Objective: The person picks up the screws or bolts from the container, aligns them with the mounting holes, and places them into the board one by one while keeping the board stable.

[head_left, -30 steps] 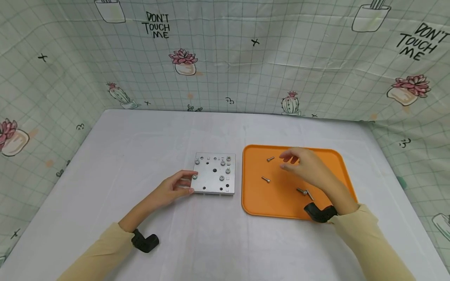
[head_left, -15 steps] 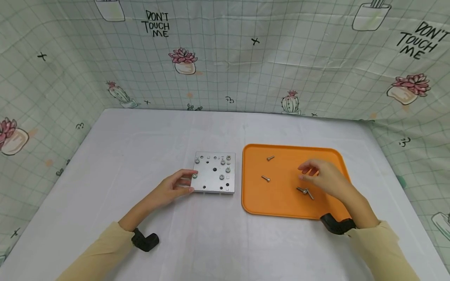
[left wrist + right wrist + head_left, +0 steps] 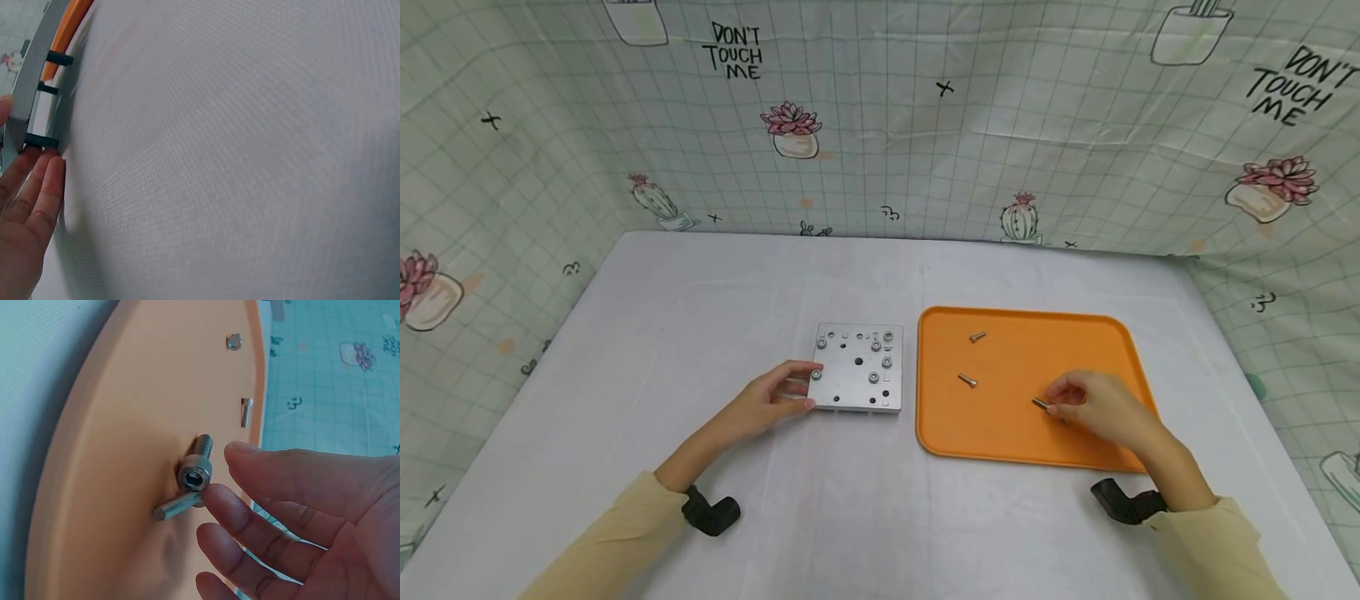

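My left hand (image 3: 778,396) holds the left edge of a silver metal plate (image 3: 847,385) with holes and several socket-head screws seated in it. In the left wrist view, the fingers are under the plate (image 3: 36,62), beside a threaded screw shank (image 3: 42,140) projecting below. Over the orange tray (image 3: 992,429), my right hand (image 3: 1101,408) reaches down to two crossed screws. Its thumb and index finger are parted in the right wrist view. The index fingertip is right at the head of the thicker socket-head screw (image 3: 195,474), which lies across a thinner screw (image 3: 178,505).
Two more small screws lie in the tray, one toward the back (image 3: 977,337) and one near the left side (image 3: 967,381). The tray is just right of the plate on a white-covered table (image 3: 850,500). A patterned cloth (image 3: 887,125) hangs behind and at both sides.
My right hand has moved from the middle of the tray toward the front right and down to the crossed screws. The left hand and the plate have stayed in place.
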The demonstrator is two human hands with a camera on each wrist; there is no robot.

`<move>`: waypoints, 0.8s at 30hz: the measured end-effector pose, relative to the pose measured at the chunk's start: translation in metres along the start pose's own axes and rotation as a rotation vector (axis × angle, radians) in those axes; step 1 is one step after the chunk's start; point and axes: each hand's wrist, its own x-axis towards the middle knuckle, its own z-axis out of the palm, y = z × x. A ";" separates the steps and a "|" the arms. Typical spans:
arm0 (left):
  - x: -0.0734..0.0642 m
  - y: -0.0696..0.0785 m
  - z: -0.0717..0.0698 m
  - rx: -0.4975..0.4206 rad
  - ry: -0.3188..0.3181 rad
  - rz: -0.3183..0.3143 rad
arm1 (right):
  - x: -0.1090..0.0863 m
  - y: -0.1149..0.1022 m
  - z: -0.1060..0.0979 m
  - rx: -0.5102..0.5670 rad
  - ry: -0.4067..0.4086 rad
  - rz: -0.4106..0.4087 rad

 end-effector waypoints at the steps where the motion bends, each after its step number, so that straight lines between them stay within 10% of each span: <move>1: 0.000 0.000 0.000 -0.002 0.001 -0.003 | 0.000 0.000 0.001 0.000 -0.001 0.004; 24: -0.001 0.001 0.000 -0.018 -0.010 -0.009 | -0.001 -0.006 0.011 -0.251 0.043 -0.047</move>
